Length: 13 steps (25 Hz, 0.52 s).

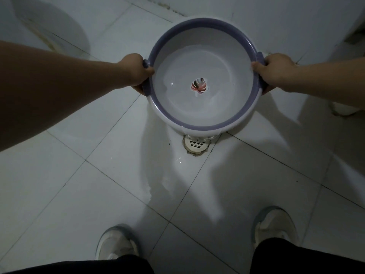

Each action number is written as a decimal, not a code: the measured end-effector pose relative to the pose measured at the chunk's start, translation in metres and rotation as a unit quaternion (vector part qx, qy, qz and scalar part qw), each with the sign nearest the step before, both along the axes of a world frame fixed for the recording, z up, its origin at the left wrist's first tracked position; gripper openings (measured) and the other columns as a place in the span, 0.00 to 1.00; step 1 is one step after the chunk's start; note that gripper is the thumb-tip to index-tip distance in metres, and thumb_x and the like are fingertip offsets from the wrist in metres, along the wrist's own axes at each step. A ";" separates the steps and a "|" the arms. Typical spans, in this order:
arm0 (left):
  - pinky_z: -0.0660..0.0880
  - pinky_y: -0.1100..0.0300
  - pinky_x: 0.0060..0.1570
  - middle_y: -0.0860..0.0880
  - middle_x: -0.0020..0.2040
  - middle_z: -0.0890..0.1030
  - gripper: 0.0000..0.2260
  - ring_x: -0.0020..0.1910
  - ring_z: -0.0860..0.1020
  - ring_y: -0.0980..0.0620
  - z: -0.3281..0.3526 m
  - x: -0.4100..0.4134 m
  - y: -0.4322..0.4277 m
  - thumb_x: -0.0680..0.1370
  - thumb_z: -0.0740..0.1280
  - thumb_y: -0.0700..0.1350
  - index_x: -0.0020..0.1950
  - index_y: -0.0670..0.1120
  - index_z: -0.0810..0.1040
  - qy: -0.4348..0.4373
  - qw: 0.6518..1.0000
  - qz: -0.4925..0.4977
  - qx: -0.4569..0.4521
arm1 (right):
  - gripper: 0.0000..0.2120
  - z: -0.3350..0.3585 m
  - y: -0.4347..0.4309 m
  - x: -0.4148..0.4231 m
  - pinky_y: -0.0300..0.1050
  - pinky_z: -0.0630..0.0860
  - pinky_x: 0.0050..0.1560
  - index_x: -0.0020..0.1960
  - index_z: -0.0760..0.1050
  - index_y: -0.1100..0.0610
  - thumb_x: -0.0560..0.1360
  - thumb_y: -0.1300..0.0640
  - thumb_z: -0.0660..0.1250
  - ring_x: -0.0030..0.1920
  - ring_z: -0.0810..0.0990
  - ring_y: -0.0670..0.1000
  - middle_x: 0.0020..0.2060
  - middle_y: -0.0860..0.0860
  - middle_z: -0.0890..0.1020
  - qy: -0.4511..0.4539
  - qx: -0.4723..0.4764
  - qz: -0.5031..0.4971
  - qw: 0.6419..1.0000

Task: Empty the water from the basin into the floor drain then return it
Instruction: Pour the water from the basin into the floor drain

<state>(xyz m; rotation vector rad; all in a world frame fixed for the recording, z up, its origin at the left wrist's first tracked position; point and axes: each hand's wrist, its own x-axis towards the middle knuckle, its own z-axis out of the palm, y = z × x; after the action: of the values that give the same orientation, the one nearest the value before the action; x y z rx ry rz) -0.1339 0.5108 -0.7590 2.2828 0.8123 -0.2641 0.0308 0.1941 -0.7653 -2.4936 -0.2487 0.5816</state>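
Note:
A round white basin (pixel 203 123) with a purple rim and side handles is held above the tiled floor, tilted toward me. Shallow water pools inside over a pink leaf print at its centre. My left hand (pixel 136 71) grips the left handle and my right hand (pixel 274 71) grips the right handle. Just below the basin's near rim sits the round white floor drain (pixel 196 144); its far edge is hidden by the basin. Water runs off the near rim onto the drain, and a wet patch (pixel 173 175) spreads over the tiles toward me.
My two feet in white shoes (pixel 116 244) (pixel 274 226) stand on the tiles near the bottom. A white rounded fixture (pixel 49 22) is at the far left. A white wall and cabinet base (pixel 345 56) rise at the far right.

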 end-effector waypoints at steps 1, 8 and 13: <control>0.73 0.68 0.18 0.45 0.36 0.79 0.10 0.26 0.80 0.51 0.000 0.000 0.000 0.82 0.61 0.45 0.53 0.38 0.73 0.001 1.000 -0.003 0.006 | 0.23 0.000 0.000 0.000 0.52 0.81 0.40 0.57 0.75 0.67 0.81 0.47 0.59 0.34 0.82 0.60 0.43 0.64 0.81 0.001 -0.001 0.000 1.000; 0.76 0.64 0.19 0.41 0.38 0.80 0.11 0.20 0.80 0.51 -0.001 -0.002 -0.001 0.82 0.60 0.44 0.54 0.35 0.73 -0.006 0.999 0.008 -0.034 | 0.22 -0.001 -0.001 0.000 0.47 0.80 0.35 0.55 0.76 0.67 0.82 0.47 0.59 0.32 0.82 0.59 0.42 0.65 0.81 -0.006 0.001 0.006 1.000; 0.80 0.58 0.24 0.39 0.39 0.81 0.11 0.25 0.82 0.47 -0.002 -0.001 0.001 0.82 0.60 0.43 0.55 0.34 0.73 0.000 0.999 0.009 -0.047 | 0.21 -0.002 -0.001 -0.001 0.42 0.78 0.27 0.53 0.76 0.66 0.82 0.47 0.59 0.27 0.81 0.55 0.41 0.64 0.81 -0.010 -0.003 0.006 1.000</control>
<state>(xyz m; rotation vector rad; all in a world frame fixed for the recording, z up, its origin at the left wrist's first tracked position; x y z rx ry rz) -0.1352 0.5116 -0.7609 2.1861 0.8030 -0.2871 0.0298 0.1932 -0.7673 -2.5061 -0.2691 0.5639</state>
